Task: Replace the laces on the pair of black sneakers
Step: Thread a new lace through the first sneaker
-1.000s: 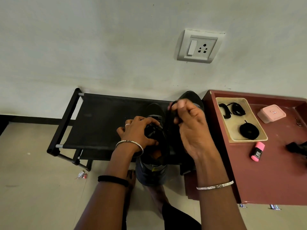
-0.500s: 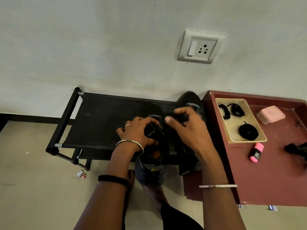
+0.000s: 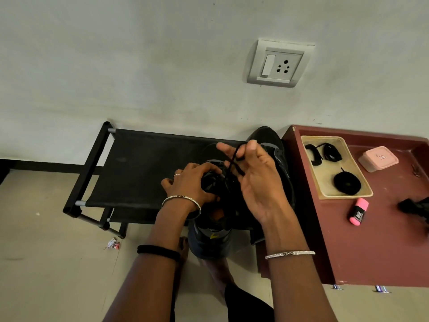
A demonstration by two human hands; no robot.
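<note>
R hand [image 3: 257,180] palm toward cam, fingertips pinching a black lace [image 3: 235,156]. Narrow pinch, other fingers loosely curled. The lace runs from the pinch down-left into the eyelet area of the near sneaker [image 3: 210,240], so the shoe sits just below and left of the grip, lace taut-ish between them.

L hand [image 3: 190,182] curled over the top of the near sneaker around the tongue/eyelets, gripping it. Can't tell which eyelet, it's all black on black.

Near sneaker lies toe toward the wall and heel toward the person, on the black fabric rack [image 3: 139,163], heel overhanging the front edge. 2nd sneaker [image 3: 272,141] just beside it on the right, mostly hidden behind the R hand, toe near the wall.

Right of the rack is a maroon table [image 3: 371,247]. On it:
- beige tray [image 3: 346,195] w/ 3 black lace bundles – 1 flat coil [image 3: 347,183], 2 smaller ones [image 3: 323,152] at the far end
- pink box [image 3: 378,158] beside the tray
- pink highlighter [image 3: 358,211] near the tray's front corner
- black obj at the right edge [image 3: 415,205], can't ID

Wall socket [image 3: 278,62] above.
</note>
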